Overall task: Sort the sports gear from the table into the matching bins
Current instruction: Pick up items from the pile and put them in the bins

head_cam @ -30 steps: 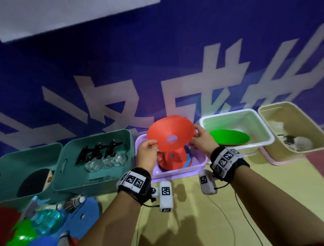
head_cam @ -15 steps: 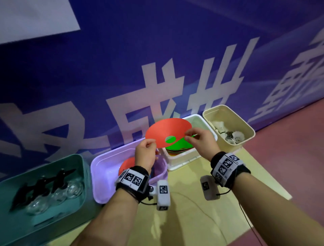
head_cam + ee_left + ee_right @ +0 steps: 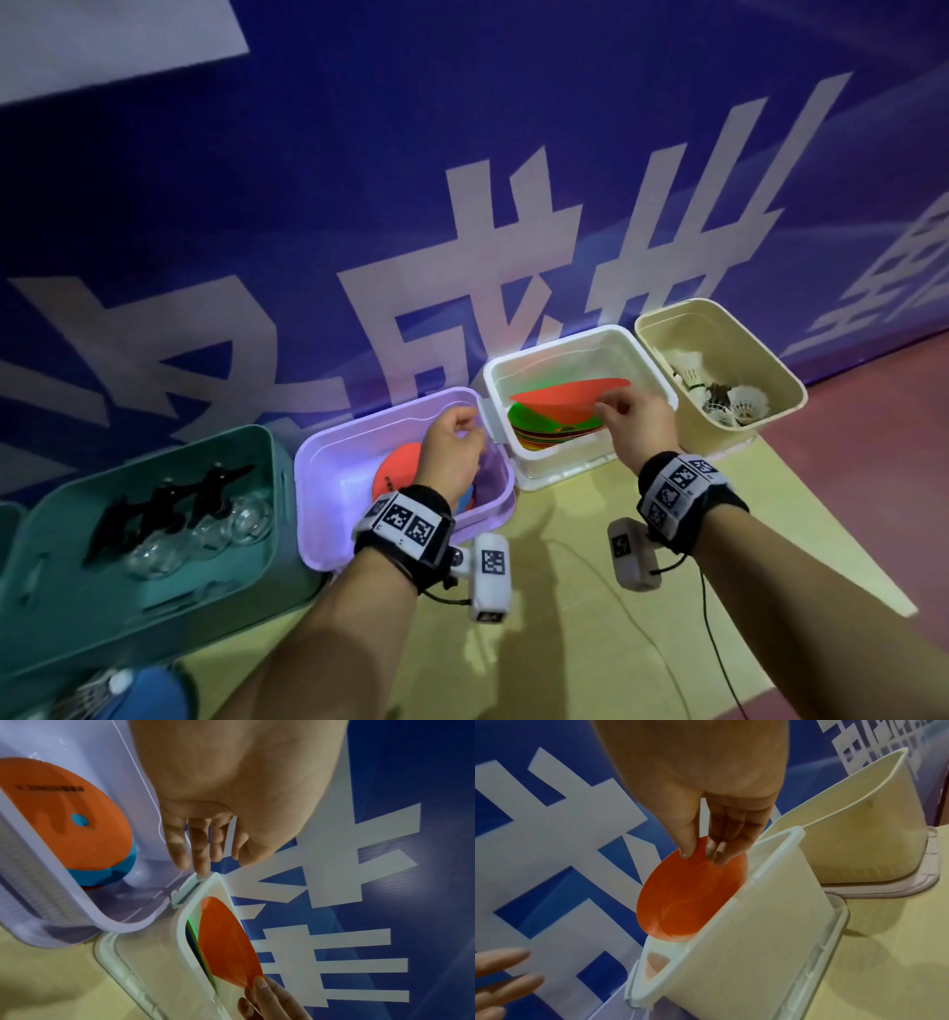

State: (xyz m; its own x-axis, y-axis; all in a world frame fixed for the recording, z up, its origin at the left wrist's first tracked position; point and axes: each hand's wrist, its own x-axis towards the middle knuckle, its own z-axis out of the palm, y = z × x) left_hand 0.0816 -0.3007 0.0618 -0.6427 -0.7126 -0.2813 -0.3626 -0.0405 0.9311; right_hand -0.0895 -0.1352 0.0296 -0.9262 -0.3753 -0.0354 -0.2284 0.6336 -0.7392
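One hand alone has the load: my right hand (image 3: 634, 419) pinches the near rim of the orange disc cone (image 3: 567, 398) between thumb (image 3: 686, 841) and fingertips (image 3: 717, 850), as the right wrist view shows plainly. My left hand (image 3: 452, 452) holds nothing, its fingers loosely extended above the corner where the lilac bin (image 3: 318, 457) meets the white bin (image 3: 565, 462). The cone sits inside the mouth of the white bin, just above the stack of flat disc cones (image 3: 544, 431), green on top, and I cannot tell whether its far edge touches the stack. I judge I am at the placing step for this piece, with the drop nearly made. Being round, it has no real long axis; what matters is its face, which is tilted, the held edge high on my side and the far edge dipping toward the bin's left wall. Next I would level it over the stack and let go, so it nests rather than leaning against the wall. Beyond, the beige bin (image 3: 770, 380) holds shuttlecocks (image 3: 744, 403), the lilac bin an orange disc (image 3: 398, 475), and the teal bin (image 3: 154, 580) clear bottles (image 3: 200, 529) with dark tops.
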